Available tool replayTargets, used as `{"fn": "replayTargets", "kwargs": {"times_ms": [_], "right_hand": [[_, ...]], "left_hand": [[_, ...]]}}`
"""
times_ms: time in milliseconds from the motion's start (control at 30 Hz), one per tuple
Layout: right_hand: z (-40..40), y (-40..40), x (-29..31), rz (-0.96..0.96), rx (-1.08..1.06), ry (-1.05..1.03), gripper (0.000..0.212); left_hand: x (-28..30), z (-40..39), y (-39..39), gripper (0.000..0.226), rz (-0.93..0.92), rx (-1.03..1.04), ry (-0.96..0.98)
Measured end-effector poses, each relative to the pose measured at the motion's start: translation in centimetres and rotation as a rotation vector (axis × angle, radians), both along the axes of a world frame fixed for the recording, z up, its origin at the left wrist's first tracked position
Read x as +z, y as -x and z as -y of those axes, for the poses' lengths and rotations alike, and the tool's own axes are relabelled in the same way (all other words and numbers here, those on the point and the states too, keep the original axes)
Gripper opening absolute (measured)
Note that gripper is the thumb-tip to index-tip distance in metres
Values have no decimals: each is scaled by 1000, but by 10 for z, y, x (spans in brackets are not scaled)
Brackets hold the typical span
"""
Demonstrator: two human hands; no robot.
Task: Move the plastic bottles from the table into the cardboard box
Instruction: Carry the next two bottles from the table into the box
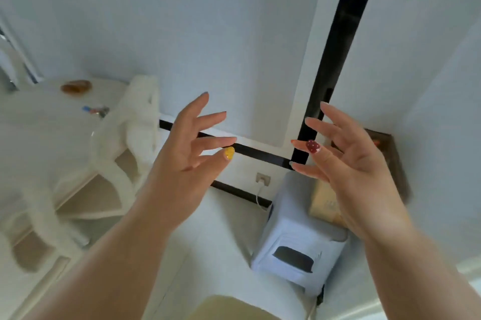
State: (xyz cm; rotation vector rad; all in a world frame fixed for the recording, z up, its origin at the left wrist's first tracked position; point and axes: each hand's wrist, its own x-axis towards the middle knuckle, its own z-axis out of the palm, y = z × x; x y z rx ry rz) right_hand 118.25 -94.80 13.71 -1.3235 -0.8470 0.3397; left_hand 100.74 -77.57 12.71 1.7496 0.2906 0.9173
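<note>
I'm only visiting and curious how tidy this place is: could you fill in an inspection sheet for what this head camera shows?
Surface: white table at far left, blurred.
Job's things: no plastic bottles seen; brown cardboard box at right, mostly hidden behind the right hand.
Clutter: small amber-brown object and small blue and red item on the table, too blurred to name.
Hands: left hand and right hand raised, fingers spread, holding nothing.
Cables: white cord hanging from a wall socket.
Surroundings: white fluffy chair, pale blue boxy appliance on the floor, white wall with black trim strips.
</note>
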Motion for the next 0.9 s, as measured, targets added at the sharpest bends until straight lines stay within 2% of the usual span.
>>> {"fn": "replayTargets", "kwargs": {"times_ms": [300,600,767,900], "right_hand": [[-68,213,17,-3,395,-5,52],[-133,496,-8,-87,755,-59,42],[-162,660,-23,-152,944,-56,48],[-184,749,-23,-123,1075,-31,51]], "left_hand": [[20,9,262,66,48,412,17],[5,40,584,64,-36,831,3],[0,65,748,60,-86,1082,0],[-9,69,827,57,-84,1217,15]]}}
